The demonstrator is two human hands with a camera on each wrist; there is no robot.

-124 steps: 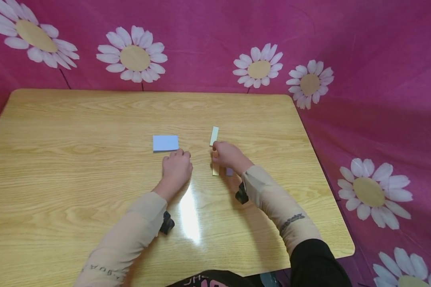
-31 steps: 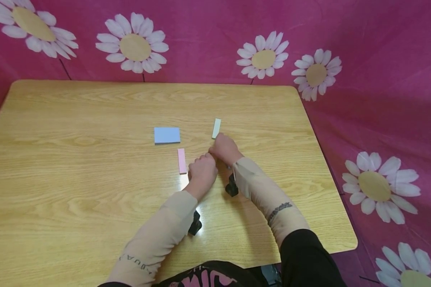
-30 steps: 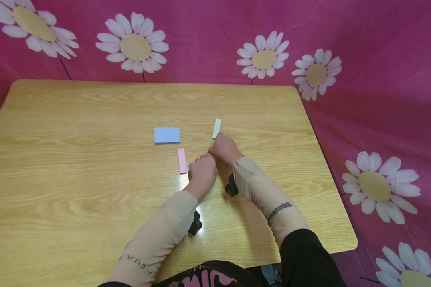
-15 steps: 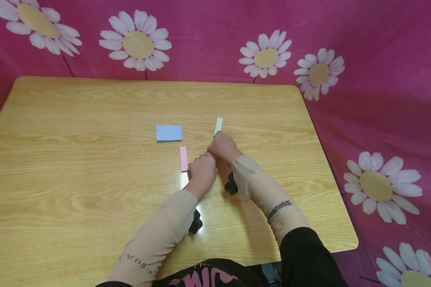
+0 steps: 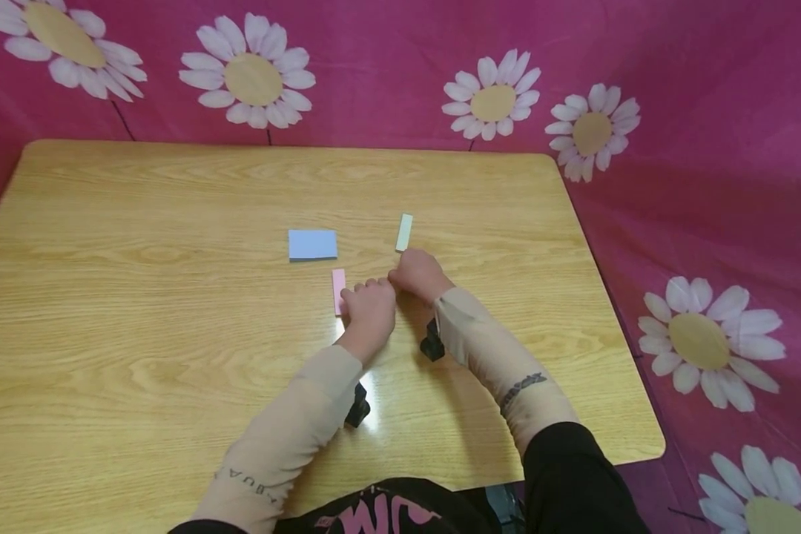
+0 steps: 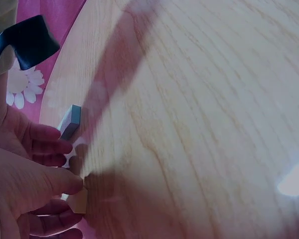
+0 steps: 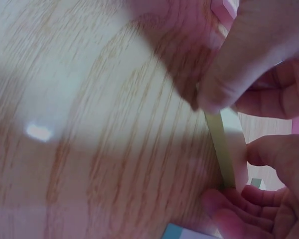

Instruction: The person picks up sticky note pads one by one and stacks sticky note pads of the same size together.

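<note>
Pink cloth (image 5: 387, 67) hangs along the far side of the workspace and down the right, printed with big white daisies (image 5: 254, 79); across the head view they sit at about 10, 11, 1, 2, half past 3 and 4 o'clock, the first and last cut by the frame. Before it stands a wide table (image 5: 140, 334) in pale wood grain, its corners rounded, with a bright streak of glare (image 5: 371, 404) at 6 o'clock from the hands. Above its middle the left hand (image 5: 371, 308) and right hand (image 5: 422, 274) meet over a slim yellow block (image 7: 226, 144), mostly hidden in the head view but plain in the right wrist view: the left thumb and fingers pinch its near end, the right thumb and fingers its far end. Whether the block touches the wood, I cannot tell. Around that meeting point, a flat blue block (image 5: 312, 245) lies at 10 o'clock, a narrow pink block (image 5: 338, 285) at 9, just beside the left hand, and a pale green block (image 5: 404, 232) near 12, close to the right knuckles. Both wrist views also show a lavender-topped block (image 6: 72, 119) near the right hand, toward 4. Beige sleeves (image 5: 294, 415) cover the forearms, and small black cameras (image 5: 432, 343) sit at both wrists.
</note>
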